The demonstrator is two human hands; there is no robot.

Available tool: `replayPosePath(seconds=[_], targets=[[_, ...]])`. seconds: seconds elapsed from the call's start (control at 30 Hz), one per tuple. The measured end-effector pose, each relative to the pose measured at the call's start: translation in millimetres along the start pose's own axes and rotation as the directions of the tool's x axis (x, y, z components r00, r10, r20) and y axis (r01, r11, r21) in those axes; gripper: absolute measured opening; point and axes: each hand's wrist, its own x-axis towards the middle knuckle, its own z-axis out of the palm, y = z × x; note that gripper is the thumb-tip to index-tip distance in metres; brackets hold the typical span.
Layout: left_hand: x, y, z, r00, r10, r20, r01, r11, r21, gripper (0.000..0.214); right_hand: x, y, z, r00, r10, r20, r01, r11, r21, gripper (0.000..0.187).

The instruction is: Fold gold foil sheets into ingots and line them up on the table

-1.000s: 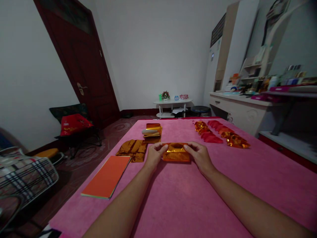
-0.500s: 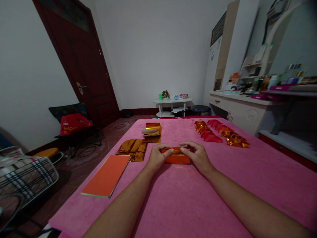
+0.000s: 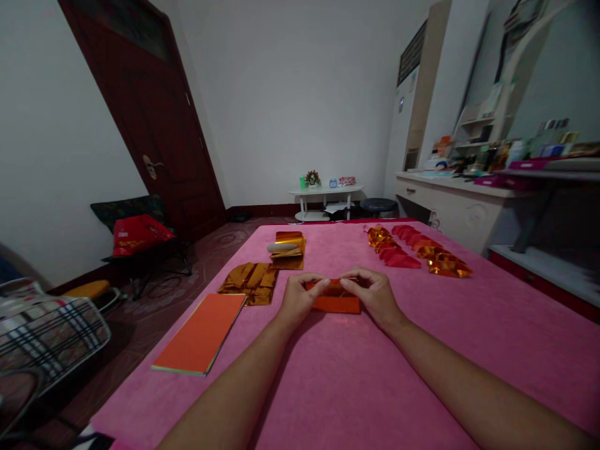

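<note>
A pink cloth (image 3: 356,387) covers the table in a white-walled room, a dark red door (image 3: 140,119) at the back left. At the table's middle, the left hand (image 3: 297,297) and the right hand (image 3: 375,295) pinch a folded orange foil sheet (image 3: 336,305) between thumbs and fingers, one hand at each end. The sheet lies low over the cloth, its long axis running left to right across the person's view, its ends pointing toward the two hands; its front panel faces the person, and the fingers hide part of its upper edge.

Just left of the left hand lies a creased gold foil stack (image 3: 250,282); behind it sits a gold foil bundle (image 3: 287,251) with a pale grey object (image 3: 280,247) on it. Nearer the person, an orange paper stack (image 3: 201,334) lies slantwise. Beyond the right hand, on the far right, red and gold folded pieces (image 3: 407,247) form two slanting rows.

Farther out, a red bag (image 3: 140,234) rests on a dark chair (image 3: 124,206); its contents cannot be seen. A flowerpot (image 3: 312,179) holding flowers stands on a small white table (image 3: 323,191), beside a green cup (image 3: 302,182) whose inside is hidden. Bottles (image 3: 515,152) crowd the right-hand dresser (image 3: 454,203).
</note>
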Motion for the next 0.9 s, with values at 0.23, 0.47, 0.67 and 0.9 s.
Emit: replayPosePath(seconds=[0.23, 0.47, 0.67, 0.9], targets=[[2.0, 0.1, -2.5, 1.0, -0.016, -0.026, 0.017, 1.0, 0.012, 0.023, 1.3, -1.7, -0.7, 0.995, 0.071, -0.065, -0.068, 0.997, 0.046, 0.021], [4.4, 0.2, -3.8, 0.992, -0.097, -0.075, 0.094, 0.994, -0.05, 0.031, 3.2, -0.4, -1.5, 0.987, 0.114, -0.109, -0.107, 0.992, 0.068, 0.027], [6.1, -4.0, -5.4, 0.993, -0.094, -0.075, 0.09, 0.995, -0.05, 0.032, 4.2, 4.6, -3.1, 0.981, 0.155, -0.117, -0.144, 0.984, 0.101, 0.03], [5.3, -20.3, -6.5, 0.992, -0.11, -0.057, 0.119, 0.974, 0.194, 0.032, 8.2, 23.6, -6.3, 0.981, 0.162, -0.103, -0.174, 0.977, -0.122, 0.022]])
